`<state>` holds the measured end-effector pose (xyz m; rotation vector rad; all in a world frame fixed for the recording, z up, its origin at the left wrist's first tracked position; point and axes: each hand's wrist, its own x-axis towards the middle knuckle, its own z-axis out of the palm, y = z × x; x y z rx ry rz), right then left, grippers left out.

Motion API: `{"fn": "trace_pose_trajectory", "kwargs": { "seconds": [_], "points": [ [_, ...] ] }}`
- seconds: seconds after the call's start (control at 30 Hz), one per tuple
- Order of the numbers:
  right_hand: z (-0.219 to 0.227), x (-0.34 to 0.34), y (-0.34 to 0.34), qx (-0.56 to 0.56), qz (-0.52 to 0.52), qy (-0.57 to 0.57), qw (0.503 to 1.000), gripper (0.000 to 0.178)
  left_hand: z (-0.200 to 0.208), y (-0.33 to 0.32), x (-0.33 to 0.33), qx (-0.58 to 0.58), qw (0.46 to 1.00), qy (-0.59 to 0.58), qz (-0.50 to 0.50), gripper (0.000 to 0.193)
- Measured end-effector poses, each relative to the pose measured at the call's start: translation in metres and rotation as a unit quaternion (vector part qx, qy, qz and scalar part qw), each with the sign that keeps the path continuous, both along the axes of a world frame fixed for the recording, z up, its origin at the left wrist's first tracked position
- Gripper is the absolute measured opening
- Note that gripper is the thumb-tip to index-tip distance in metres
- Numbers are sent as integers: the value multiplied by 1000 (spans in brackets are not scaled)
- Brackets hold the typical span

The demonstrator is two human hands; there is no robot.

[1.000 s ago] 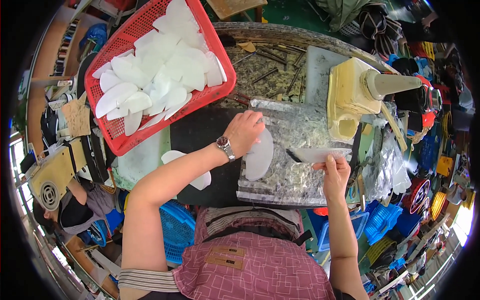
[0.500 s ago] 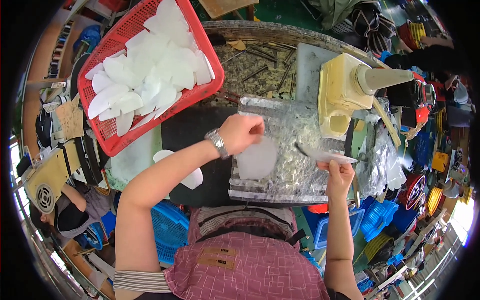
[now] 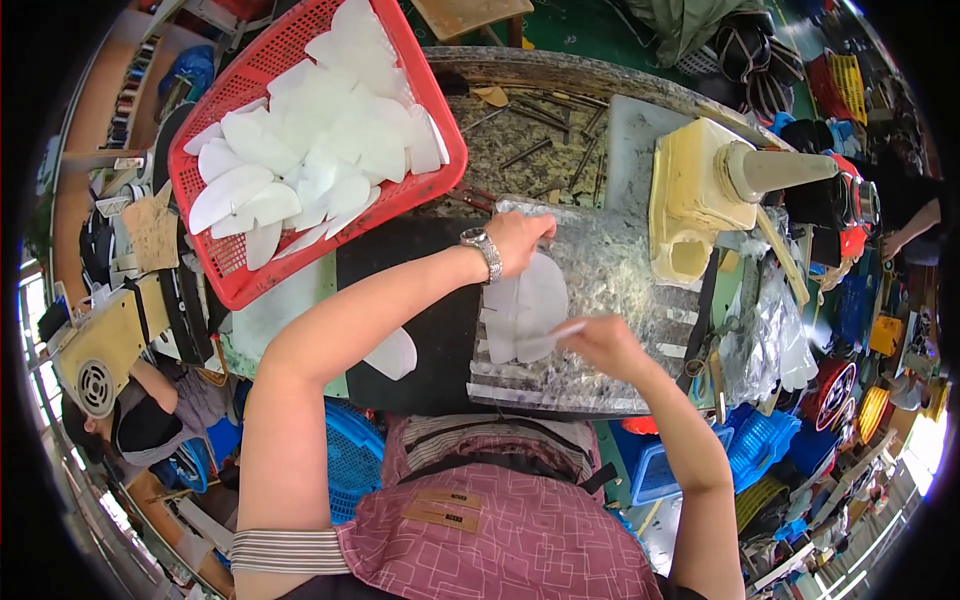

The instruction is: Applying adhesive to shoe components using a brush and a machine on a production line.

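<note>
On a glossy, smeared grey sheet over the bench lie thin white pieces with rounded ends, seemingly two overlapping. At their far edge is my left hand, fingers curled together; what they grip, if anything, is hidden. A metal watch circles that wrist. From the right, my right hand reaches in, its fingers pinched on a thin white piece, smeared by motion, at the near right of the overlapping pieces. Another white piece rests on the black mat, partly under my left forearm.
A red basket heaped with white pieces stands at the far left. Beyond the sheet lie several thin dark rods. At the right are a cream-coloured container with a cone-shaped spout and crumpled clear plastic. Co-workers show at both sides.
My right hand has swung left with its white piece, from beside the sheet's right edge to the overlapping pieces. My left hand has shifted slightly right and farther away.
</note>
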<state>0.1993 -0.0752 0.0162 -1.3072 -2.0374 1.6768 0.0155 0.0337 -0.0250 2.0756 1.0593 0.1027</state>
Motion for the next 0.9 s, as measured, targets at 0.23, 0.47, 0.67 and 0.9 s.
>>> {"fn": "trace_pose_trajectory", "kwargs": {
  "seconds": [0.23,0.47,0.67,0.9],
  "points": [
    [-2,0,-60,79,-106,52,990,18,11,-7,-9,-54,997,-41,47,30],
    [21,56,-41,-7,-656,237,717,9,104,-56,-6,254,928,-271,-29,23],
    [15,29,-18,-85,-274,29,957,14,20,-116,-5,389,872,-219,-204,20],
    [13,26,-21,-57,-178,-18,982,14,7,-125,-7,436,852,-156,-245,11]
  ]
}}
